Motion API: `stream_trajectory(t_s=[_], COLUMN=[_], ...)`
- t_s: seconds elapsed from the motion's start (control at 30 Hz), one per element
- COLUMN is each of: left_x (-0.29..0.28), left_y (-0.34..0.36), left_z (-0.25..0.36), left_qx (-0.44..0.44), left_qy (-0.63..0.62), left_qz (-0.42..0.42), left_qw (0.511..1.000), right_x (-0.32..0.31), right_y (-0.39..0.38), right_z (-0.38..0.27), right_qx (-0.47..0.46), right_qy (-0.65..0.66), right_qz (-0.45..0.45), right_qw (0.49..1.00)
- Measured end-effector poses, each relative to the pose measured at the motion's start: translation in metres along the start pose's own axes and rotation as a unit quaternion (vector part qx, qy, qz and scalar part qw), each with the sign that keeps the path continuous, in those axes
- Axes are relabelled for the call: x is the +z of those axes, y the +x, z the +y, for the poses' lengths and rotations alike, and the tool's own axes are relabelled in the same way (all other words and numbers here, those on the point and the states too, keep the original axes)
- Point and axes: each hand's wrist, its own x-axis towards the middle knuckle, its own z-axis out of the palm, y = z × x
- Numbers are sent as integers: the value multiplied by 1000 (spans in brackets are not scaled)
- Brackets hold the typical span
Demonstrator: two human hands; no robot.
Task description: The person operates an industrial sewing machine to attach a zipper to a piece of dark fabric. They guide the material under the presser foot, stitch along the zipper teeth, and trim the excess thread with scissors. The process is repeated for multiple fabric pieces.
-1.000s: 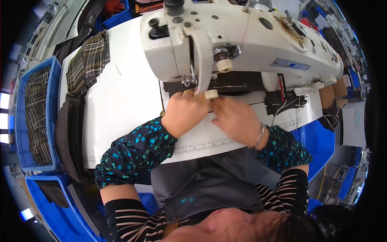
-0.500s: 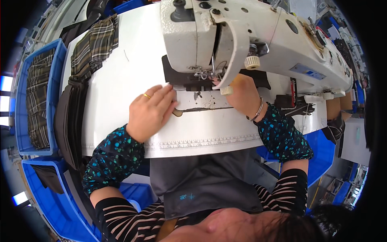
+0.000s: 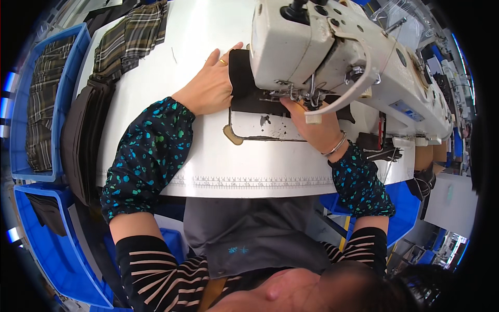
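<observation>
Dark brown fabric (image 3: 240, 73) lies under the presser foot of a white sewing machine (image 3: 283, 47). My left hand (image 3: 208, 86) is open along the fabric's left edge, fingers stretched forward and thumb side against the cloth. Just right of the needle area, my right hand (image 3: 317, 127) reaches onto the fabric with a finger stretched out toward the presser foot; its other fingers are partly hidden by the machine. A ruler strip (image 3: 260, 183) runs along the white table's (image 3: 140, 67) front edge.
Plaid cloth (image 3: 127, 39) and stacked dark pieces (image 3: 78, 140) lie at the left, beside a blue bin of plaid cloth (image 3: 18, 151). A lower blue bin (image 3: 54, 265) holds dark pieces. Dark scraps (image 3: 384, 153) are at the right, with another blue bin (image 3: 403, 210) below.
My hands have parted. My left hand moved left, then forward along the fabric edge; my right hand shifted right and forward to beside the presser foot. More dark fabric now shows left of the foot.
</observation>
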Motion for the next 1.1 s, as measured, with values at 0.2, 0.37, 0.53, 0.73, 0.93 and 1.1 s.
stream_trajectory(t_s=[0.2, 0.37, 0.53, 0.73, 0.93, 1.1], left_x=[9, 9, 10, 7, 9, 13], left_y=[-2, -5, -4, -3, -4, 4], left_z=[-3, -3, 1, 0, -2, -15], left_qx=[13, -21, -26, -25, -31, -10], left_qy=[25, 94, 107, 66, 50, -67], left_qz=[39, 11, 27, 13, 28, 176], left_qw=[999, 995, 994, 997, 998, 982], right_x=[-5, -15, -13, -26, -35, -31], right_y=[5, 5, -3, 5, 8, 8], right_z=[-4, -18, -20, -25, -28, -37], right_qx=[6, 36, 53, 74, 83, 10], right_qy=[-1, 25, 30, 140, 171, 50], right_qz=[27, 12, -4, -14, -49, -18], right_qw=[1000, 999, 998, 987, 981, 999])
